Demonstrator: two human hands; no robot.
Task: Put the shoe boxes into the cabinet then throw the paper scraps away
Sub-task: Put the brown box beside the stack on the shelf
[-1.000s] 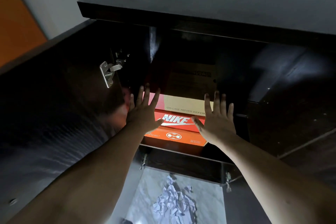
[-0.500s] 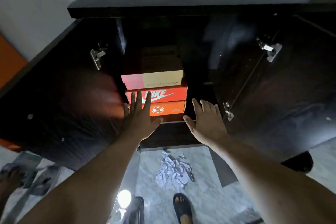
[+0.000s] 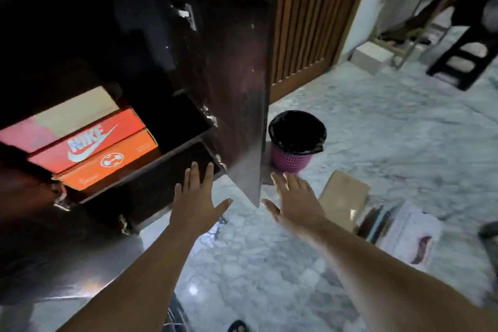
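Observation:
Three shoe boxes are stacked on a shelf inside the dark cabinet (image 3: 151, 175): an orange box (image 3: 113, 162) at the bottom, a red Nike box (image 3: 89, 140) on it, and a pink and beige box (image 3: 62, 118) on top. My left hand (image 3: 196, 202) hovers with fingers spread below the shelf edge, touching nothing. My right hand (image 3: 293, 199) is spread too, just right of the open cabinet door (image 3: 237, 105). A bit of white paper scrap (image 3: 208, 234) shows on the floor beside my left wrist. A pink waste basket (image 3: 293, 143) with a black liner stands behind the door.
A flat cardboard piece (image 3: 345, 197) and a stack of books and papers (image 3: 401, 232) lie on the marble floor at right. A slatted wooden panel (image 3: 304, 16) stands behind the door. A black stool (image 3: 469, 56) is far right. My sandalled foot (image 3: 238, 326) shows at the bottom.
The view has swung to the right and tilted, so the boxes sit at the left. Both hands have drawn back from the stacked boxes and away from the shelf.

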